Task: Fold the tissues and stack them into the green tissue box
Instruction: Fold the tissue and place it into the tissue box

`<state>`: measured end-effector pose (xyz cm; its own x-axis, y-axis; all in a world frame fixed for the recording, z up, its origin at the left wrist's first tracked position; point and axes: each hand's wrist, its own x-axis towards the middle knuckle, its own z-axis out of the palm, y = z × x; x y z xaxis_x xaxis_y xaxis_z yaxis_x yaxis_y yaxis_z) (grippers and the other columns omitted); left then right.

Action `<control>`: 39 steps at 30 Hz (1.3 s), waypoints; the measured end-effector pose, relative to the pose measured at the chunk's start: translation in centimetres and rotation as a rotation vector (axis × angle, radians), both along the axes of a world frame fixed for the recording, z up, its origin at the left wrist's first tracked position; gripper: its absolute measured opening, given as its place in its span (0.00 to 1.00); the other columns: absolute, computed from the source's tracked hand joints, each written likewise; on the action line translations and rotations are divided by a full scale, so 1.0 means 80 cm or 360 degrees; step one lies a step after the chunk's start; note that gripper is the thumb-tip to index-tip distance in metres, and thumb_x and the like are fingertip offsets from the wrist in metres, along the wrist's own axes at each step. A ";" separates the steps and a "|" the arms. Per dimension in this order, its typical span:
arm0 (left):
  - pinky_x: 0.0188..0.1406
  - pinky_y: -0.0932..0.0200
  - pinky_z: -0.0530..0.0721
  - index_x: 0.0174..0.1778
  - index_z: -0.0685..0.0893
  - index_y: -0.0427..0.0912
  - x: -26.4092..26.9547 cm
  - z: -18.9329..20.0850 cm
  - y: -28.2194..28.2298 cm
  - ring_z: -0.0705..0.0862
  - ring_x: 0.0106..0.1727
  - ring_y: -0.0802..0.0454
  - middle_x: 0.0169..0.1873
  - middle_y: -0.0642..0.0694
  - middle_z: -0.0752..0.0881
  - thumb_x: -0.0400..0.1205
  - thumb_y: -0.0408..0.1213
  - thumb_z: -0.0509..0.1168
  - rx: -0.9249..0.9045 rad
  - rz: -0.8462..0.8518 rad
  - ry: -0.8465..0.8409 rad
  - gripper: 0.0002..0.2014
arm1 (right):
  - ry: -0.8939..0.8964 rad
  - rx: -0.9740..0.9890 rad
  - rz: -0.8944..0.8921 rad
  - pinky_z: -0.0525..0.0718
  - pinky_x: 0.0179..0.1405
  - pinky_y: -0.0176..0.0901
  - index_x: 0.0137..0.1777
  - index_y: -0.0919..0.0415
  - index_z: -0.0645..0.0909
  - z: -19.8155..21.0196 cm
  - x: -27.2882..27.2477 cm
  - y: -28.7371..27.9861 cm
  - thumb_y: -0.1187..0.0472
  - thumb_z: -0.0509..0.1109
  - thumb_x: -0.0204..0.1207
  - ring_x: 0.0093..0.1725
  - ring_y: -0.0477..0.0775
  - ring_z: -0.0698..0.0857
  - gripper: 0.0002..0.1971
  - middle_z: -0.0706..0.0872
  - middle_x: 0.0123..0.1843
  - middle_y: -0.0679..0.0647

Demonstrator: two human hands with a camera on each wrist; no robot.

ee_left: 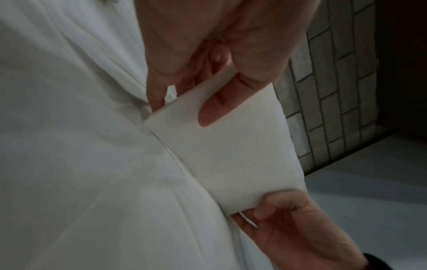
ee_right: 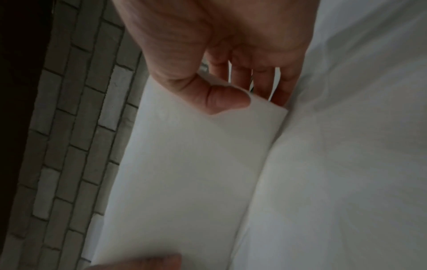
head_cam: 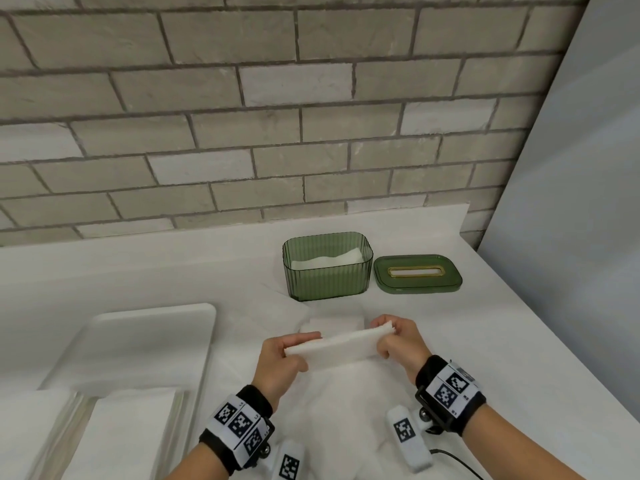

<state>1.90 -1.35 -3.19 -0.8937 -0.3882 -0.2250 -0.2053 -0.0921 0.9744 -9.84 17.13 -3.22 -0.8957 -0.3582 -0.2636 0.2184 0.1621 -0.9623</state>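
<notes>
A folded white tissue [head_cam: 341, 346] hangs in the air between both hands, above more white tissue [head_cam: 343, 407] spread on the counter. My left hand [head_cam: 289, 351] pinches its left end, thumb on top [ee_left: 217, 106]. My right hand [head_cam: 391, 336] pinches its right end, thumb over fingers [ee_right: 228, 100]. The same folded tissue fills the left wrist view [ee_left: 226, 149] and the right wrist view [ee_right: 184, 173]. The green ribbed tissue box [head_cam: 327, 266] stands open behind the hands, with white tissue [head_cam: 325, 262] lying inside it.
The box's green lid [head_cam: 418, 273] with a gold-rimmed slot lies flat to its right. A white tray [head_cam: 138, 344] sits at the left, with a clear container of flat tissues [head_cam: 128, 431] in front of it. A brick wall [head_cam: 277, 116] backs the white counter [head_cam: 502, 341].
</notes>
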 end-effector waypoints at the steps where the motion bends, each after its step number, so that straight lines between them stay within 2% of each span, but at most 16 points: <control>1: 0.41 0.67 0.84 0.49 0.93 0.41 0.000 0.000 -0.002 0.87 0.52 0.50 0.51 0.45 0.91 0.63 0.16 0.61 -0.0010 -0.0001 -0.0001 0.25 | -0.0009 -0.0007 0.0005 0.72 0.24 0.34 0.32 0.63 0.80 0.001 -0.001 0.001 0.74 0.57 0.43 0.38 0.53 0.79 0.17 0.86 0.39 0.59; 5: 0.40 0.60 0.82 0.43 0.93 0.45 -0.005 0.002 -0.003 0.85 0.43 0.47 0.42 0.44 0.91 0.68 0.11 0.60 -0.0062 0.0011 -0.0016 0.26 | 0.0023 0.0033 0.0008 0.69 0.26 0.35 0.33 0.62 0.80 0.005 -0.005 -0.001 0.73 0.58 0.44 0.36 0.53 0.76 0.17 0.82 0.35 0.56; 8: 0.35 0.63 0.80 0.36 0.90 0.46 -0.013 0.009 0.010 0.83 0.38 0.49 0.32 0.48 0.88 0.71 0.11 0.61 -0.0168 0.0042 0.0026 0.23 | 0.0092 0.0094 0.0066 0.73 0.29 0.36 0.33 0.59 0.81 0.010 -0.005 -0.012 0.77 0.65 0.51 0.37 0.54 0.77 0.15 0.79 0.33 0.53; 11: 0.38 0.63 0.81 0.36 0.90 0.49 -0.021 0.019 0.016 0.84 0.35 0.57 0.31 0.53 0.89 0.71 0.13 0.63 -0.0158 0.0106 0.0104 0.23 | 0.0197 0.0033 0.0055 0.74 0.27 0.35 0.31 0.60 0.80 0.021 -0.008 -0.018 0.82 0.65 0.56 0.36 0.52 0.76 0.15 0.79 0.33 0.54; 13: 0.39 0.62 0.82 0.37 0.91 0.47 -0.020 0.016 0.015 0.85 0.36 0.56 0.32 0.53 0.90 0.70 0.12 0.62 -0.0129 0.0114 0.0060 0.23 | 0.0204 0.0013 0.0037 0.73 0.23 0.32 0.31 0.60 0.80 0.022 -0.008 -0.015 0.77 0.65 0.53 0.35 0.51 0.76 0.12 0.78 0.34 0.53; 17: 0.29 0.65 0.79 0.46 0.86 0.35 -0.016 -0.015 0.005 0.83 0.39 0.47 0.40 0.41 0.87 0.70 0.21 0.67 -0.0204 0.0021 -0.0274 0.11 | 0.0070 0.0245 0.0139 0.73 0.28 0.35 0.30 0.57 0.79 0.006 -0.005 -0.005 0.72 0.69 0.49 0.35 0.52 0.77 0.11 0.79 0.29 0.48; 20: 0.38 0.57 0.84 0.49 0.86 0.29 -0.029 0.010 -0.014 0.87 0.47 0.43 0.48 0.33 0.89 0.69 0.24 0.69 -0.0329 0.0010 -0.0183 0.13 | 0.0149 0.0237 0.0222 0.80 0.37 0.39 0.39 0.62 0.84 0.032 -0.027 -0.003 0.79 0.73 0.62 0.42 0.55 0.84 0.12 0.87 0.38 0.54; 23: 0.37 0.66 0.85 0.55 0.86 0.29 -0.059 0.070 -0.039 0.85 0.47 0.47 0.48 0.38 0.88 0.75 0.18 0.67 -0.0483 0.0001 0.0004 0.13 | 0.0322 0.0151 0.0218 0.87 0.46 0.45 0.58 0.66 0.82 0.085 -0.067 -0.014 0.80 0.73 0.66 0.50 0.58 0.88 0.20 0.89 0.52 0.61; 25: 0.49 0.56 0.87 0.69 0.78 0.36 -0.088 0.103 -0.055 0.87 0.50 0.45 0.53 0.39 0.89 0.77 0.20 0.68 -0.0545 0.0041 0.0104 0.23 | 0.0454 0.0122 0.0164 0.87 0.49 0.50 0.62 0.59 0.75 0.115 -0.093 -0.029 0.77 0.75 0.68 0.50 0.59 0.88 0.25 0.89 0.52 0.62; 27: 0.48 0.58 0.86 0.76 0.66 0.49 -0.118 0.121 -0.067 0.84 0.47 0.55 0.49 0.49 0.85 0.77 0.22 0.69 -0.0678 0.0128 0.0228 0.34 | 0.0656 0.0182 0.0078 0.87 0.43 0.46 0.60 0.52 0.68 0.132 -0.120 -0.047 0.73 0.76 0.69 0.43 0.56 0.87 0.27 0.88 0.46 0.61; 28: 0.41 0.65 0.84 0.75 0.64 0.52 -0.132 0.126 -0.071 0.81 0.43 0.58 0.45 0.52 0.81 0.77 0.23 0.69 -0.0794 0.0161 0.0258 0.35 | 0.0761 0.0227 0.0031 0.85 0.38 0.41 0.59 0.50 0.66 0.136 -0.132 -0.056 0.72 0.76 0.68 0.39 0.54 0.85 0.27 0.86 0.42 0.59; 30: 0.28 0.74 0.76 0.69 0.71 0.48 -0.161 0.128 -0.080 0.77 0.38 0.53 0.38 0.49 0.77 0.77 0.23 0.68 -0.1021 0.0194 0.0203 0.27 | 0.0920 0.0356 -0.0014 0.80 0.30 0.29 0.54 0.51 0.70 0.134 -0.155 -0.076 0.71 0.76 0.68 0.33 0.51 0.80 0.23 0.81 0.37 0.55; 33: 0.39 0.72 0.78 0.51 0.88 0.33 -0.201 0.110 -0.091 0.84 0.48 0.42 0.45 0.38 0.86 0.79 0.27 0.66 -0.1318 0.0047 -0.0199 0.08 | 0.1087 0.0731 0.0157 0.73 0.29 0.20 0.41 0.57 0.85 0.114 -0.183 -0.100 0.71 0.76 0.69 0.35 0.50 0.77 0.08 0.81 0.38 0.54; 35: 0.46 0.60 0.85 0.44 0.88 0.30 -0.220 0.095 -0.096 0.87 0.50 0.41 0.47 0.36 0.88 0.79 0.28 0.65 -0.1394 -0.0126 -0.0463 0.08 | 0.1103 0.0955 0.0353 0.74 0.36 0.24 0.40 0.64 0.89 0.099 -0.195 -0.111 0.71 0.74 0.71 0.40 0.50 0.79 0.04 0.83 0.40 0.55; 37: 0.33 0.57 0.84 0.33 0.78 0.32 -0.231 0.092 -0.095 0.85 0.45 0.42 0.38 0.39 0.83 0.78 0.26 0.62 -0.1481 -0.0248 -0.0617 0.08 | 0.1067 0.1184 0.0510 0.82 0.47 0.37 0.44 0.68 0.90 0.089 -0.204 -0.122 0.71 0.72 0.73 0.45 0.55 0.83 0.05 0.87 0.45 0.59; 39: 0.26 0.60 0.76 0.31 0.71 0.36 -0.242 0.089 -0.093 0.81 0.43 0.44 0.37 0.41 0.76 0.78 0.25 0.62 -0.1559 -0.0345 -0.0689 0.10 | 0.1029 0.1387 0.0587 0.86 0.53 0.48 0.48 0.71 0.87 0.083 -0.209 -0.132 0.70 0.70 0.73 0.51 0.61 0.85 0.07 0.87 0.50 0.64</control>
<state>-17.43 -8.79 3.96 -0.8844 -0.4138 -0.2158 -0.4663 0.7637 0.4465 -26.58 6.56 3.44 -0.8324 -0.5484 -0.0796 -0.4752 0.7803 -0.4066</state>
